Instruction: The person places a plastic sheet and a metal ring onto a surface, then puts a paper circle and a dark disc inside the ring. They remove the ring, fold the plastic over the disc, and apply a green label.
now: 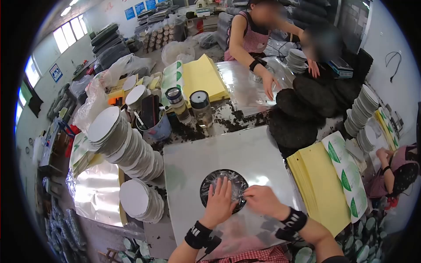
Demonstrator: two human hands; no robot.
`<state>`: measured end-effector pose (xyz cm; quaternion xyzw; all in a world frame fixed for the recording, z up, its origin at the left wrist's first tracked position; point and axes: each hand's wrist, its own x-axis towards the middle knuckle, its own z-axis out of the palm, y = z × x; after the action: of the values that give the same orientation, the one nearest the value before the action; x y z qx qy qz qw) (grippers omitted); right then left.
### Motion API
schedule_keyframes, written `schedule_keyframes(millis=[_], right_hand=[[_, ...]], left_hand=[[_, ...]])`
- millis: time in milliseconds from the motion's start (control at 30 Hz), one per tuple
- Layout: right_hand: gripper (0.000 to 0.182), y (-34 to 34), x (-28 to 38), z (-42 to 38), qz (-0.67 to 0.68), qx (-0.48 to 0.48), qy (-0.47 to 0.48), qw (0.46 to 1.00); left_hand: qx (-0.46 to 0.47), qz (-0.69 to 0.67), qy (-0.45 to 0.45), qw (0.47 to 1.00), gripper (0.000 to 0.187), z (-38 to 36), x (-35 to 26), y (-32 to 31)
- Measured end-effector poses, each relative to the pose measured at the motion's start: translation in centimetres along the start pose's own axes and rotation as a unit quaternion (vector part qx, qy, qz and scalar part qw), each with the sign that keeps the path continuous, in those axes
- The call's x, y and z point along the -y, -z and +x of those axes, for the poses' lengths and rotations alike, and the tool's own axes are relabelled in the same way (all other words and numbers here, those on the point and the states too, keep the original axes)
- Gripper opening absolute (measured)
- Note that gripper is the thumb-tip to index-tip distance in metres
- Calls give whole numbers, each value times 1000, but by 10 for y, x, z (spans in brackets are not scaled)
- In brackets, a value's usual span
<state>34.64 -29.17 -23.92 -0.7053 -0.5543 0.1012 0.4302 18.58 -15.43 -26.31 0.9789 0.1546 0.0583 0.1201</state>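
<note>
A round black disc (205, 195) with crinkled clear film over its middle lies on the shiny metal sheet (193, 162) in front of me. My left hand (220, 199) rests flat on the film, its fingers spread and pointing away from me. At the disc's right edge, my right hand (264, 200) has its fingers curled together beside the film; what they hold, if anything, is too small to tell. Both wrists wear black bands.
Stacks of white discs (136, 197) stand left, a blue cup (158, 129) and glass jars (201, 109) beyond. Yellow sheets (315, 184) lie right, dark round pads (291, 131) behind. A co-worker (247, 39) reaches over the far side; another person (394, 171) is at right.
</note>
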Motion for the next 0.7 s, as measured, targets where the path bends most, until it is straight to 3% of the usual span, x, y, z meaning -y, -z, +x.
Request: schedule_keyframes(millis=[67,100,167,200,233,267,333,367,400,433,467,533,567,667,700], right_hand=[[8,39,4,1,-77,-32,-60,995],[3,39,-1,1,-67,-37,-47,996],[9,-6,-28,-14,-171,42,92,980],[10,-22,-28,-16,-111,13,159,981],[14,-12,-10,-14,-107,45,165,979],[17,2,-5,-16,-79,-1,153,985],[15,46,-40,-48,-151,-115,111,976],[13,91,-58,-77,-215,-118,48,968],[7,129,-70,-109,-276,-204,13,939],[12,157,-107,-171,-374,-247,-99,889],[17,193,-122,-229,-421,-284,-126,852],[27,235,-105,-323,-513,-286,-238,774],[35,243,-99,-360,-557,-265,-248,747],[39,240,-98,-388,-594,-254,-255,719],[30,237,-106,-386,-582,-289,-245,719]], left_hand=[[19,-17,4,1000,83,3,0,9],[27,-35,2,999,83,4,2,13],[28,-54,-10,998,85,5,6,14],[31,-52,-8,998,87,5,6,13],[25,-47,-9,999,87,3,6,11],[24,-45,-12,999,86,3,4,13],[32,-38,-13,999,79,5,4,12],[33,-39,-22,998,77,4,6,12],[33,-37,-29,998,75,3,8,12],[37,-43,-34,998,74,4,7,12],[42,-48,-37,997,73,4,7,13],[46,-52,-44,997,71,11,7,16],[50,-53,-50,996,70,12,6,16],[56,-55,-59,995,69,13,4,13],[59,-55,-57,995,68,13,2,15]])
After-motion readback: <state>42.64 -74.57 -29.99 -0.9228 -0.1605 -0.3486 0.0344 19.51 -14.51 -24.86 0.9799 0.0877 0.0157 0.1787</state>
